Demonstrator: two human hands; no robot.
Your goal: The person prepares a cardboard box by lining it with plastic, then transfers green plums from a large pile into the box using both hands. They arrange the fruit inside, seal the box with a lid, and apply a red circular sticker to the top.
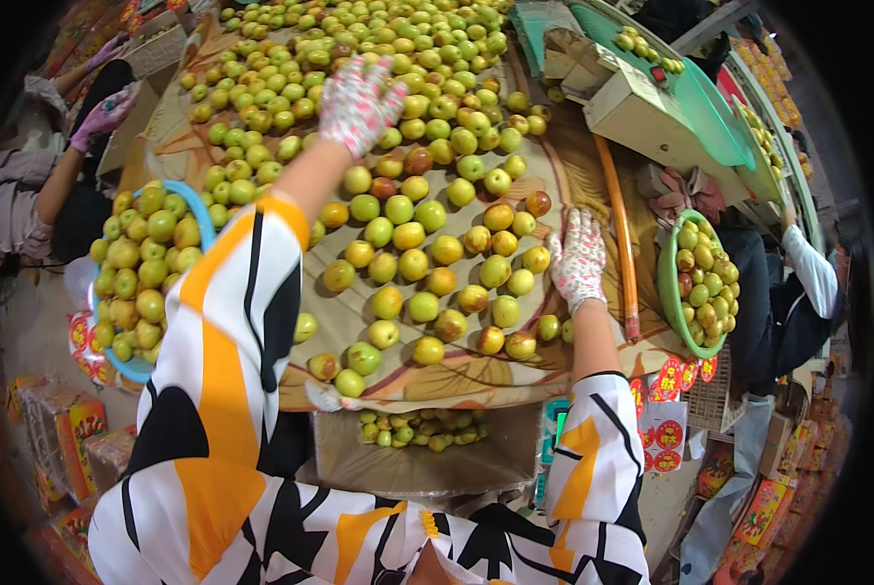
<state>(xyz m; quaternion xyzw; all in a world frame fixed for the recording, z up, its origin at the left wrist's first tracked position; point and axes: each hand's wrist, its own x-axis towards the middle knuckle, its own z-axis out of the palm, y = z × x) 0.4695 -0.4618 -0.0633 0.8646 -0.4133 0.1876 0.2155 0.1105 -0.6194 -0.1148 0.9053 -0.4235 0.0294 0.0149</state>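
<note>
Jujubes (409,235), yellow-green with brown-red patches, lie loose over a patterned cloth (400,384) before me. Toward the far side they crowd into a dense heap (422,44). My left hand (362,106), in a white glove with pink print, is stretched out to the heap's near part. Its fingers are spread over the fruit, and nothing is held in them. My right hand (581,259), gloved alike, rests palm down at the right edge of the scattered fruit with its fingers extended. Jujubes lie just left of it, and no fruit shows in its grasp.
An orange-brown rod (618,238) lies right of my right hand. Baskets of jujubes, one blue-rimmed (195,212) and one green (667,281), flank the cloth. Below its near edge stands a cardboard box (426,468) holding fruit. A sorting machine (638,110) and other people are at the sides.
</note>
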